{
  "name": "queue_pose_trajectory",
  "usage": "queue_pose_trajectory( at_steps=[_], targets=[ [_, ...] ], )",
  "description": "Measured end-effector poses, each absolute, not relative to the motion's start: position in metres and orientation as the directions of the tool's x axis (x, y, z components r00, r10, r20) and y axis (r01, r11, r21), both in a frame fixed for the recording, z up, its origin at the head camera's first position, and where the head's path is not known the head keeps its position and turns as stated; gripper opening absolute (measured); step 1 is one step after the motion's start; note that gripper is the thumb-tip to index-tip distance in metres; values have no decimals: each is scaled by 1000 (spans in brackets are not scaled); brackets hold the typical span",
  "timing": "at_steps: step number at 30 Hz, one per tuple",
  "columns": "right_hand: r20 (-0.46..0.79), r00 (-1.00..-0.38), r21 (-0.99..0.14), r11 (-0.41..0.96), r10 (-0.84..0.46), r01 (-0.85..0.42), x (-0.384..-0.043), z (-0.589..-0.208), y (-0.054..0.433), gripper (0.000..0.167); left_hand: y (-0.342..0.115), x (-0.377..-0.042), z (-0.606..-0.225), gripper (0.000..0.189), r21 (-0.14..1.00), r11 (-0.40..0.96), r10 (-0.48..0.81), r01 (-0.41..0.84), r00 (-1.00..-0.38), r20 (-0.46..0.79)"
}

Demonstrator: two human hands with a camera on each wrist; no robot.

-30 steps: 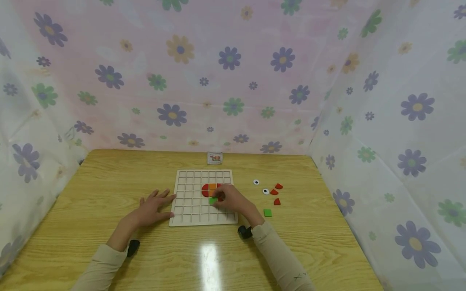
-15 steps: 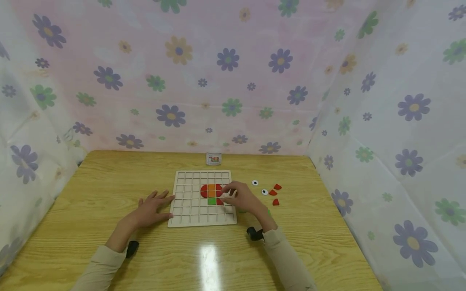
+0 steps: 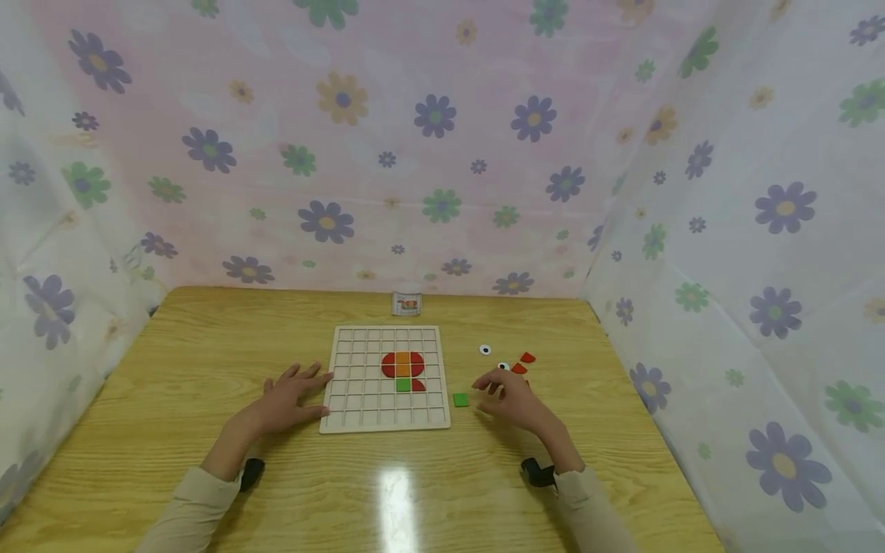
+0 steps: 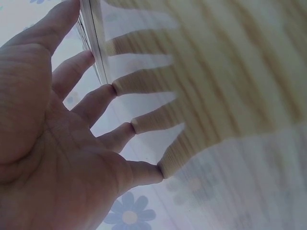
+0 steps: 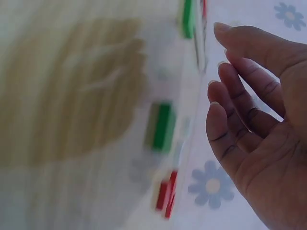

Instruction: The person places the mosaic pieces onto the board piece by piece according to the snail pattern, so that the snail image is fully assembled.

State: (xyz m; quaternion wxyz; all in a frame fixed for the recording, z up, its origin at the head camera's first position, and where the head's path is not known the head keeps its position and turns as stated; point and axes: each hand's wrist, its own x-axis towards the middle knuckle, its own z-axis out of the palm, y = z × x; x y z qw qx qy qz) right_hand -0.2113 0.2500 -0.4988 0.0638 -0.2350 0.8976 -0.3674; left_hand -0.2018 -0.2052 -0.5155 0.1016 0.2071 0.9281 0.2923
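Note:
A pale wooden grid board (image 3: 362,399) lies on the table. In its cells sit red rounded pieces (image 3: 389,365) on both sides of orange squares (image 3: 403,365), with a green square (image 3: 403,385) and a red quarter-circle (image 3: 418,385) below. My left hand (image 3: 286,399) spreads its fingers, index and thumb tips at the board's left edge. Right of the board, my right hand (image 3: 513,403) hovers with loosely bent fingers and nothing between them. A loose green square (image 3: 461,399) lies between board and hand; another green block (image 5: 163,127) shows in the right wrist view.
Loose red quarter-circles (image 3: 528,358) and two white eye discs (image 3: 485,350) lie beyond my right hand, which partly covers some. A small picture card (image 3: 407,304) stands at the table's back edge. Flowered curtains (image 3: 442,138) enclose the table (image 3: 242,322) at the back and sides.
My right hand has left the board and moved right, over the loose pieces. A green square now lies just right of the board. My left hand stays at the board's edge.

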Motion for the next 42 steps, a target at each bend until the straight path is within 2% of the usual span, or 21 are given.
queue_pose_trajectory(
  at_steps=[5,12,17,25,36,42],
  targets=[
    [58,-896,-641,672,-439,-371,-203,-507,276,29,-205,-202,-517,70,592,737,446,325,-892,-66],
    [69,-911,-633,688,-406,-355,-197,-511,299,37,-206,-202,-517,70,596,736,444,322,-894,-66],
    [19,-919,-657,688,-394,-308,-198,-511,305,34,-207,-202,-518,70,605,730,444,318,-894,-66],
    [-20,-915,-682,675,-402,-282,-202,-512,305,20,-207,-201,-517,70,600,735,438,316,-896,-65],
    [-56,-911,-639,716,-409,-282,-202,-510,302,18,-206,-200,-514,69,599,734,440,319,-896,-62],
    [-65,-903,-652,703,-425,-284,-201,-511,298,21,-206,-201,-515,70,596,737,440,319,-895,-65]
  ],
)
